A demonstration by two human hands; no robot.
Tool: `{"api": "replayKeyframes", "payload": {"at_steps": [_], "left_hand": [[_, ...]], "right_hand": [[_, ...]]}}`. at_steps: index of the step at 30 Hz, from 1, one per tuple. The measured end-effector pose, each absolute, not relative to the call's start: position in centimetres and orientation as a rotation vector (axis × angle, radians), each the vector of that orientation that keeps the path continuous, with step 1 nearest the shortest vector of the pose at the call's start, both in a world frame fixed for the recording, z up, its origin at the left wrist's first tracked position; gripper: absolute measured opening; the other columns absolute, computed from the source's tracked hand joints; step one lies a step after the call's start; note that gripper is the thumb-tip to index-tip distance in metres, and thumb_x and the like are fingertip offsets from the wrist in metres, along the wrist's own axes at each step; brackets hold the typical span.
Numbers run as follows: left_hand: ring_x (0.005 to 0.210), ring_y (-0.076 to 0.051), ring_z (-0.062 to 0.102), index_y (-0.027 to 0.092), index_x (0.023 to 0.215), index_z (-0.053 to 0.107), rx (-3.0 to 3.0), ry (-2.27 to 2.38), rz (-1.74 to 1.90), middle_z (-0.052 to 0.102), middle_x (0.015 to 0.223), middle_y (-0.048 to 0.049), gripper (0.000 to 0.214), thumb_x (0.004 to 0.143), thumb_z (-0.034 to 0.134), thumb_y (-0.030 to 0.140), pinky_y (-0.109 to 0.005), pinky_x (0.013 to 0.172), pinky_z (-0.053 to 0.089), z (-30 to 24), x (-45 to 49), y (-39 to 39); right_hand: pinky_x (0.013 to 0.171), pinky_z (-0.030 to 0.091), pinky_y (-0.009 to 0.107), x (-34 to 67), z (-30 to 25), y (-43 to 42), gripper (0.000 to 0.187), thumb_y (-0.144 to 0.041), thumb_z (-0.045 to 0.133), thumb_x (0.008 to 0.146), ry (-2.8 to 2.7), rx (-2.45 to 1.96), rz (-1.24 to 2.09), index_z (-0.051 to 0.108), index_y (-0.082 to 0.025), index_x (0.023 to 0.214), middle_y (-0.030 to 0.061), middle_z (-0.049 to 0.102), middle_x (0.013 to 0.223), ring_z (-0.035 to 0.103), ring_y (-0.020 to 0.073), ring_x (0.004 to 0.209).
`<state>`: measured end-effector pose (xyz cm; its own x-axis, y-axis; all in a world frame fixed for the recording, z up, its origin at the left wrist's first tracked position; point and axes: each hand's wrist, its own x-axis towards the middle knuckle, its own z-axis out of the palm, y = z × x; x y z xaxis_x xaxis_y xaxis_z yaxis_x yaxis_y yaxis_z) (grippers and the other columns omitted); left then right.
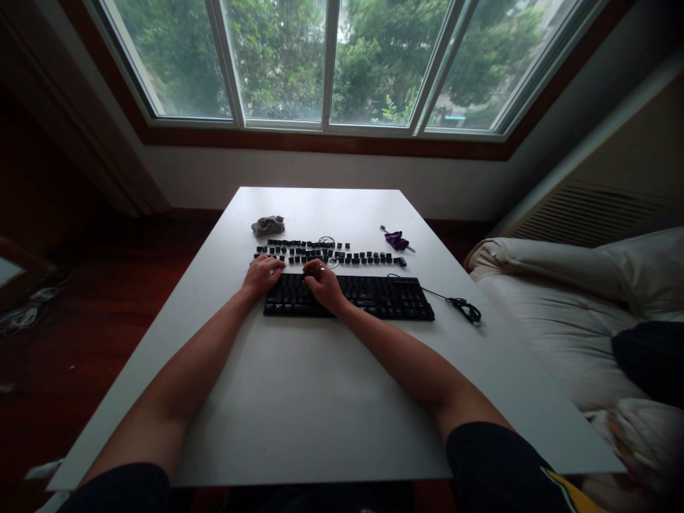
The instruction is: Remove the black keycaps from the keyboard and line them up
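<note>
A black keyboard (pixel 385 298) lies flat on the white table in front of me. My left hand (pixel 261 274) rests at its upper left corner, with the fingers stretched out and partly spread. Over the keyboard's left half, my right hand (pixel 323 286) is closed in a pinch. A small thin thing shows at its fingertips, too small to name. Just beyond both hands, several loose black keycaps (pixel 368 257) stand in rows on the table. Among them lies a thin wire loop (pixel 326 241).
A crumpled grey cloth (pixel 268 226) lies at the back left of the white table (pixel 299 399). At the back right is a purple cloth (pixel 396 240) with a thin stick. The coiled cable (pixel 464 311) lies to the keyboard's right. A sofa (pixel 539 320) stands alongside.
</note>
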<state>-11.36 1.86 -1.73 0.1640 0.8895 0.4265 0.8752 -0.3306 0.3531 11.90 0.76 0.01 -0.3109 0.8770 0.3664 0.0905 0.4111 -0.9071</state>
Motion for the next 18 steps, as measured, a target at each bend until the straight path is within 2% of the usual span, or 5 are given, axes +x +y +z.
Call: {"api": "replayKeyframes", "payload": {"at_steps": [10,18], "left_hand": [[0.100,-0.025,0.058,0.025,0.098,0.075,2.372,1.798,0.875,0.073,0.102,-0.0052,0.025,0.090,0.052,0.027,-0.043,0.096,0.043,-1.74,-11.29,1.90],[0.099,-0.025,0.059,0.025,0.098,0.074,2.371,1.790,0.856,0.072,0.103,-0.0049,0.024,0.091,0.051,0.026,-0.042,0.094,0.044,-1.88,-11.42,1.95]], "right_hand": [[0.061,0.046,0.026,11.98,0.48,0.46,0.019,-0.039,0.054,0.088,-1.709,-0.876,1.036,0.060,-0.022,0.094,0.0003,0.060,0.078,0.056,0.0155,0.067],[0.063,0.048,0.026,11.98,0.35,0.55,0.024,-0.044,0.051,0.091,-1.699,-0.879,1.027,0.060,-0.022,0.092,0.0007,0.060,0.079,0.057,0.0166,0.071]]}}
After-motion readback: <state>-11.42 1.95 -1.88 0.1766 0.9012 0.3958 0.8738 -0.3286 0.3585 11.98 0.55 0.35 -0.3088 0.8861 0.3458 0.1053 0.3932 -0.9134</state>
